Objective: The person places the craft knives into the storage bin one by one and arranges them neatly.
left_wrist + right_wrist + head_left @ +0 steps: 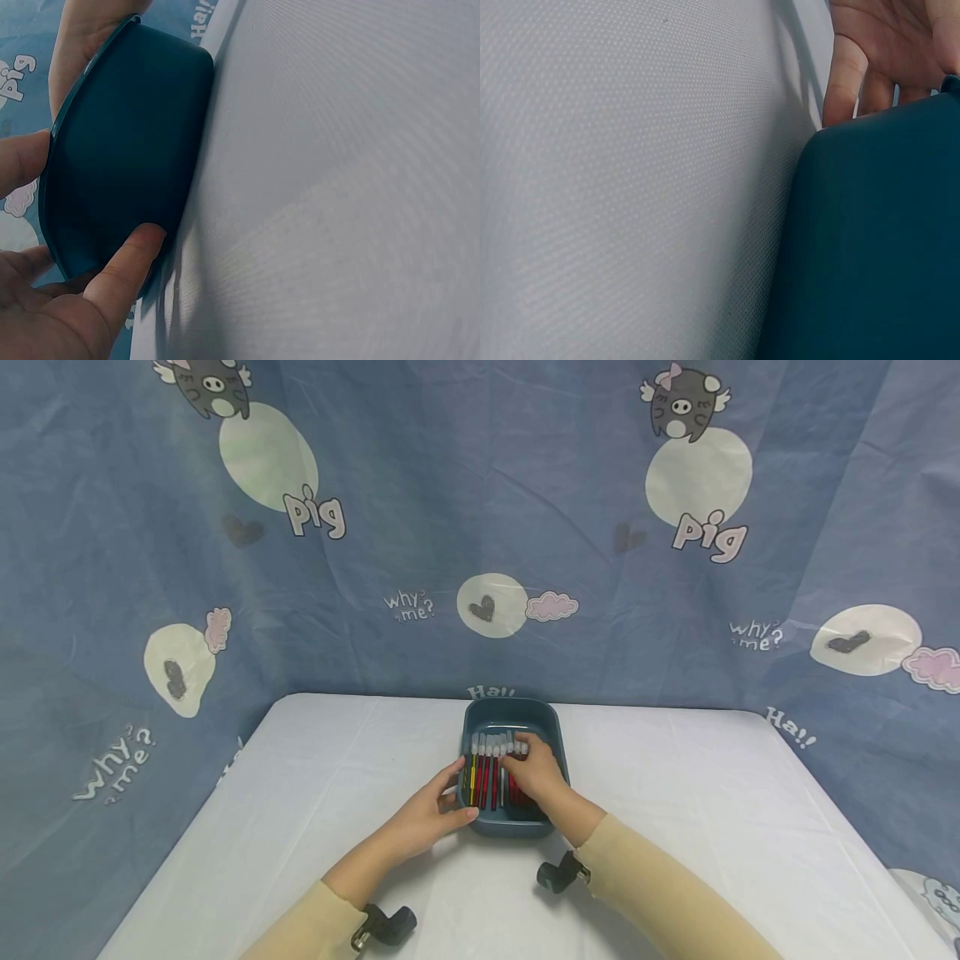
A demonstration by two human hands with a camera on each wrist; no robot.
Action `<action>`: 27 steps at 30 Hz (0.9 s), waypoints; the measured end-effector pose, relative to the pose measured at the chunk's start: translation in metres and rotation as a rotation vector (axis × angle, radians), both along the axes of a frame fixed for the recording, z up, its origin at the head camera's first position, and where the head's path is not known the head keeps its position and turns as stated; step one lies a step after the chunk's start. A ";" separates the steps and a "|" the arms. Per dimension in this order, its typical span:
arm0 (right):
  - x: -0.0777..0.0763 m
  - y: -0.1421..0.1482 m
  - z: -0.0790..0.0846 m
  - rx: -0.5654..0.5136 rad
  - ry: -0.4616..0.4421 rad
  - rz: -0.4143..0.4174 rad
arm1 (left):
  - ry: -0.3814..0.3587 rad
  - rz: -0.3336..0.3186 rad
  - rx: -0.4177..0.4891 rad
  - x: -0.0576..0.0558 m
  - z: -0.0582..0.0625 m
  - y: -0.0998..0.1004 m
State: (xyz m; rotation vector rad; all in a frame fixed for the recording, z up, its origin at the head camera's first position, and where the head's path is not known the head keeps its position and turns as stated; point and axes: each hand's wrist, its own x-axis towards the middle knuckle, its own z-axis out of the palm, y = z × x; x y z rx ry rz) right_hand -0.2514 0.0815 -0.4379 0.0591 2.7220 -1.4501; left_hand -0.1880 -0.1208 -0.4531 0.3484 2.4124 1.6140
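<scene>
A dark teal plastic basin point(506, 829) stands on the white table. Slim pens point(483, 781) with clear caps lie side by side in it, several red, one yellow and one pale. My right hand point(536, 768) reaches in from the right, its thumb and index finger around the capped end of a pen; other fingers hide part of the row. At the near left corner, my left hand point(423, 822) touches the basin with fingers along its left side and thumb at the front. The left wrist view shows this hand point(67, 315) with fairly straight fingers against the outer wall.
White cloth point(337, 777) covers the table around the basin. Behind it hangs a blue patterned curtain point(420, 527). A black wrist-worn device point(392, 927) sticks out by the left sleeve, and another point(558, 872) by the right sleeve.
</scene>
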 end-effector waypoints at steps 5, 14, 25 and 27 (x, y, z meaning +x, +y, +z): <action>0.002 0.001 0.001 -0.004 0.008 -0.001 | 0.000 -0.002 -0.004 0.000 -0.001 0.000; -0.002 0.001 0.004 -0.008 0.003 0.009 | -0.004 -0.002 0.002 -0.001 -0.001 -0.001; -0.004 0.005 0.009 -0.040 -0.073 0.056 | -0.010 -0.005 0.002 -0.001 0.001 -0.001; -0.004 0.005 0.007 -0.049 -0.068 0.058 | -0.014 -0.006 0.004 -0.001 0.000 -0.002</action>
